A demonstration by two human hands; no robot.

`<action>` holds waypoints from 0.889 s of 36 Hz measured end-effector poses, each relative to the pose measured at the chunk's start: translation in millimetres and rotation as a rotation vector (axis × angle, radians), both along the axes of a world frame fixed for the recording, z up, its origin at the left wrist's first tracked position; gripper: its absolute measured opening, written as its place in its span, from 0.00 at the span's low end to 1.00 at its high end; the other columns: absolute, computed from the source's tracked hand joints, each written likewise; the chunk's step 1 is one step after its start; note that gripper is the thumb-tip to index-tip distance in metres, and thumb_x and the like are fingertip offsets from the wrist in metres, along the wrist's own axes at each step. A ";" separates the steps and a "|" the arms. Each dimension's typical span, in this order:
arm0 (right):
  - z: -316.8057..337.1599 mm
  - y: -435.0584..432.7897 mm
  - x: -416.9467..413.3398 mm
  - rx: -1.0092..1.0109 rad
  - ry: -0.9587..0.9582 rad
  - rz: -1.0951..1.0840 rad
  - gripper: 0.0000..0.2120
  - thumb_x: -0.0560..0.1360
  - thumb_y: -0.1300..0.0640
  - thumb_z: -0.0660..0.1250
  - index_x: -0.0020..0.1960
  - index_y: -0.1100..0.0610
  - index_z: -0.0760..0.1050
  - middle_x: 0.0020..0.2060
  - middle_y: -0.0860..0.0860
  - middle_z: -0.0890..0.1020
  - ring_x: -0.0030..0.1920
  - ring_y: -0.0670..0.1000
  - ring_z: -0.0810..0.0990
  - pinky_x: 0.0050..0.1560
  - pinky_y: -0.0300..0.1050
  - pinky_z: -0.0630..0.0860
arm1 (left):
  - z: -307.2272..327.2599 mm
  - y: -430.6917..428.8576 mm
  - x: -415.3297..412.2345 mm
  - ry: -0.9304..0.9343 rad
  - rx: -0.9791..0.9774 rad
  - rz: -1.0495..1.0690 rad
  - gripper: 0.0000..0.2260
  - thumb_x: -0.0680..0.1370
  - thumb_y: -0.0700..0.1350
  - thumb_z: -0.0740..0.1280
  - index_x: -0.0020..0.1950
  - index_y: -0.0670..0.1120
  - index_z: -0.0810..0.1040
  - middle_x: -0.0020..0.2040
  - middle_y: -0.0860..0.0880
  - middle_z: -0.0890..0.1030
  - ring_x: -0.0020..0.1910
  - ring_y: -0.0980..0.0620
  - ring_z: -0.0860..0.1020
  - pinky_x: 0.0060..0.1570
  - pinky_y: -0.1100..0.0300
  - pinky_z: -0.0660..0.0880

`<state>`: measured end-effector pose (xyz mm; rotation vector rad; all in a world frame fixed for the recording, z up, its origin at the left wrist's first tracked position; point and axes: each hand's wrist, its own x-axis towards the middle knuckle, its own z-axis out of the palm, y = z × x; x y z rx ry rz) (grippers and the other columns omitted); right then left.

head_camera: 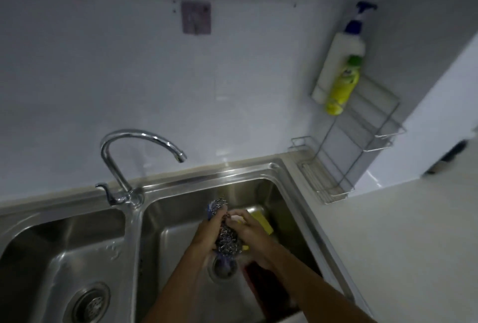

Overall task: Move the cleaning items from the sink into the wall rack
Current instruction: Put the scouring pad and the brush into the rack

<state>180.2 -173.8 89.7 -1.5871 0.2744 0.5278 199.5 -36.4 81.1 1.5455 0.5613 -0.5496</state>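
Both hands [227, 229] clasp steel scourers [227, 238] mid-basin.

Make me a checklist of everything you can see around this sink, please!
Surface: double steel sink, wet, set in a pale counter.
Job's things: steel wool scourer held over the right basin; yellow sponge lying in that basin; wall rack holds a white pump bottle and a green bottle.
Clutter: dark red item in the basin, unclear.
Grippers: left hand and right hand both grip the scourer.
Cables: nothing seen.
Surroundings: white tiled wall, tap, grey wall hook.
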 end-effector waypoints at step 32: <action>320.1 -294.2 88.3 -1.041 -0.447 -0.083 0.16 0.73 0.64 0.65 0.57 0.53 0.84 0.55 0.53 0.84 0.50 0.57 0.84 0.51 0.52 0.83 | 272.8 -302.3 90.7 -0.486 -0.195 -0.224 0.23 0.84 0.51 0.63 0.77 0.44 0.67 0.69 0.39 0.78 0.64 0.37 0.79 0.59 0.37 0.80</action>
